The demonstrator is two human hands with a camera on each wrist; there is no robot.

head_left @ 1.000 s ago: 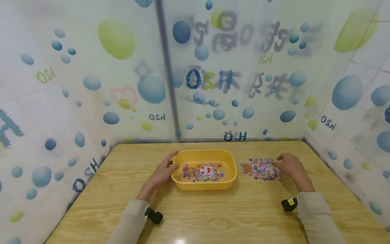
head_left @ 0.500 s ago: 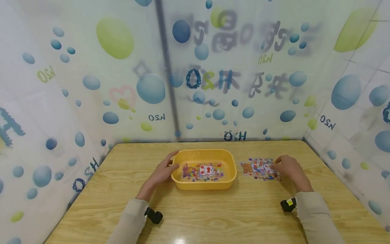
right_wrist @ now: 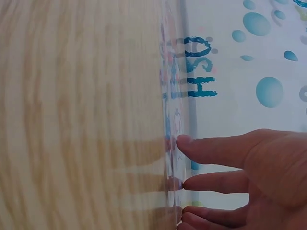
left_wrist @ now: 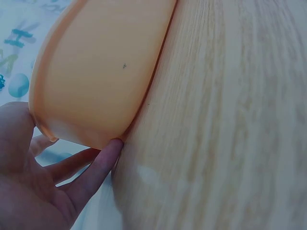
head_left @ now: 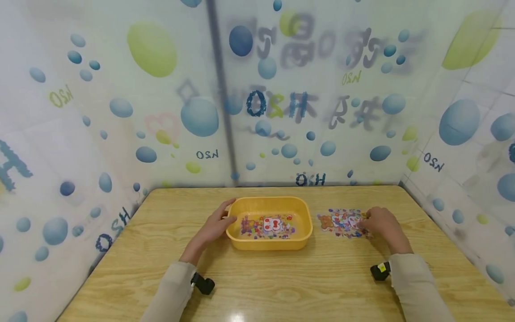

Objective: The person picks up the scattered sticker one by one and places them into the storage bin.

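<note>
My left hand (head_left: 215, 224) is at the left end of a yellow plastic tray (head_left: 265, 245), its thumb over the rim and its fingers along the outer wall. In the left wrist view, the fingers (left_wrist: 91, 179) touch the wall low down by the table. Inside the tray lies a clear sheet printed with a white cartoon face and small colourful figures (head_left: 272, 226). A similar printed clear sheet (head_left: 339, 222) lies flat to the right of the tray. My right hand (head_left: 384, 223) touches that sheet's right end with its thumb and fingertips, the fingers (right_wrist: 218, 182) nearly straight.
Under everything is a wood-grain table (head_left: 277, 277). Behind it and on both sides hang pale curtains (head_left: 330, 170) with blue and green dots. A small black camera sits at each wrist.
The right hand has shifted slightly, and its fingertips have come down closer together onto the right end of the sheet. The left hand and the tray stay practically still.
</note>
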